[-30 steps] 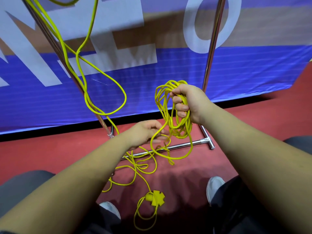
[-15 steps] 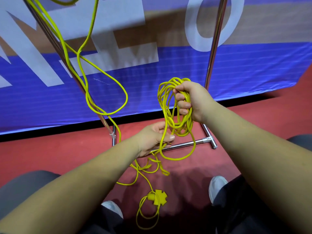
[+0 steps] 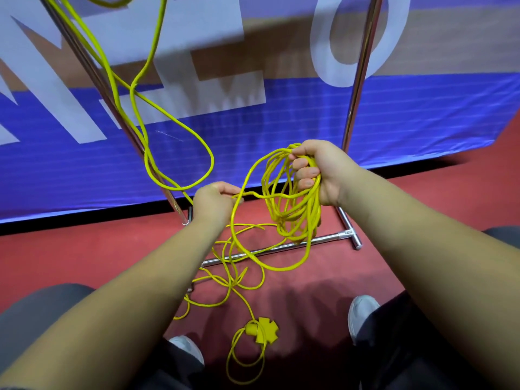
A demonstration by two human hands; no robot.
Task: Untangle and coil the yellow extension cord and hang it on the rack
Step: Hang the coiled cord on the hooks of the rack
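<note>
Gripping the gathered loops, the right hand point(image 3: 326, 170) sits at the centre right of the frame. Its fingers point(image 3: 305, 174) are curled tight around the top of the coil of the yellow extension cord point(image 3: 295, 220), which hangs below the fist as a loose, uneven bundle. The left hand point(image 3: 212, 204) is just left of it and a little lower. Its fingers point(image 3: 232, 190) pinch 1 strand, and this strand runs almost level to the right, into the coil. So the next loop, I judge, must travel from left to right, and the left hand is the one nearer to the slack.

The slack lies below both hands in tangled curves on the red floor point(image 3: 84, 257) and ends at a cross-shaped socket block point(image 3: 263, 332) at the lower centre. Another part climbs along the left pole of the rack point(image 3: 92, 71) toward the upper left.

The cord is thin, round and smooth, probably rubbery. The rack is polished metal tube, and the blue banner point(image 3: 394, 122) behind it looks like woven fabric.
</note>
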